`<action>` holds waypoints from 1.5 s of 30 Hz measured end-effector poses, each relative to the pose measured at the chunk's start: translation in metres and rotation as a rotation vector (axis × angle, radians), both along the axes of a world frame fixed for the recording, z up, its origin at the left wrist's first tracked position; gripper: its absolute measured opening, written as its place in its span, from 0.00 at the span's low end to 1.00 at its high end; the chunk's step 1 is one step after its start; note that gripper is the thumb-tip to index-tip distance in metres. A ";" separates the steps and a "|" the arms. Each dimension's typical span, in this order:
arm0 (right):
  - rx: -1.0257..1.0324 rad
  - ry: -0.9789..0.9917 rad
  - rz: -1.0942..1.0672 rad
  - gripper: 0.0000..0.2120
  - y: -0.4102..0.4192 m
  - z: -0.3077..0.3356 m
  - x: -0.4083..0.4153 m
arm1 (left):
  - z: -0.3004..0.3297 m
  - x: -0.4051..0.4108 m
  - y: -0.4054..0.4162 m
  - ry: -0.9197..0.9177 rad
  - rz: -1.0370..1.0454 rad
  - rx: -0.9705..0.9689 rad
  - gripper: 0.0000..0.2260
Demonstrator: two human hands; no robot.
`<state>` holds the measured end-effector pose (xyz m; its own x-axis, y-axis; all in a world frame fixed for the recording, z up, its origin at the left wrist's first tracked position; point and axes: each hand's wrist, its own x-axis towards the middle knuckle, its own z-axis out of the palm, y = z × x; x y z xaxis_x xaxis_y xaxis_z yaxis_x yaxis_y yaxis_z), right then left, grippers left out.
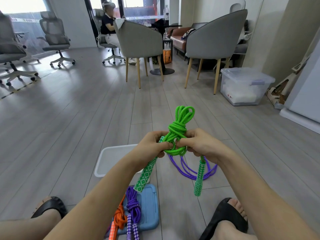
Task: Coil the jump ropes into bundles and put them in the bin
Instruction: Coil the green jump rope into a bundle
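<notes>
Both hands hold a green jump rope (177,129), coiled and knotted into a bundle above the floor. My left hand (150,146) and my right hand (200,144) pinch its lower loops from either side. Its two green-and-white handles (144,175) (199,179) hang down below my hands. A loose purple rope (192,172) lies on the floor beneath. A white bin (107,160) stands on the floor to the left, partly hidden by my left arm. A coiled purple rope (132,207) and a coiled orange rope (120,216) rest on a blue lid (150,205) near me.
My feet in black sandals (50,206) (225,217) flank the blue lid. Two grey armchairs (142,44) (216,42) and a clear lidded storage box (245,85) stand ahead on the wooden floor. Office chairs (55,37) stand at left, and a seated person (109,28) is behind.
</notes>
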<state>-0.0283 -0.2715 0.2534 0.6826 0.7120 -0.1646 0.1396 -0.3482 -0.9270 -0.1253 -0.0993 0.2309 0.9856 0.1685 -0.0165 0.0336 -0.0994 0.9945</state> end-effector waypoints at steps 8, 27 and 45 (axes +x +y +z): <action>0.071 -0.155 -0.128 0.07 0.000 0.000 -0.001 | -0.007 0.006 -0.004 -0.082 0.092 0.212 0.08; 0.161 -0.103 -0.084 0.09 0.001 -0.001 -0.001 | -0.008 0.000 -0.002 -0.093 0.027 0.195 0.11; 0.146 -0.187 -0.051 0.06 0.002 0.002 -0.004 | -0.003 -0.006 -0.003 -0.051 -0.067 0.068 0.14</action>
<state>-0.0323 -0.2692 0.2554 0.7272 0.6827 0.0707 0.2997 -0.2231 -0.9276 -0.1317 -0.1023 0.2283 0.9939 0.1015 0.0429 -0.0254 -0.1675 0.9855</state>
